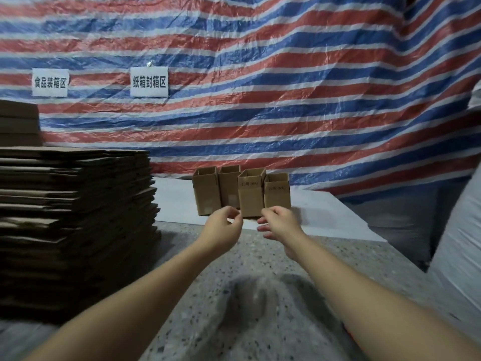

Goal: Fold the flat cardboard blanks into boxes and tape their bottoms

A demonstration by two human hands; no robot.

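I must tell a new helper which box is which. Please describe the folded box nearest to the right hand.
Find the striped tarp behind the white board. Four open folded boxes stand there in a row. It is the rightmost box, the lowest of the four, with faint print near its top.

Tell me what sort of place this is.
Probably a makeshift packing workstation. A tall stack of flat cardboard blanks stands on the left, four folded boxes stand on the white sheet, and paper signs hang on a striped tarp backdrop; one reads carton sealing area.
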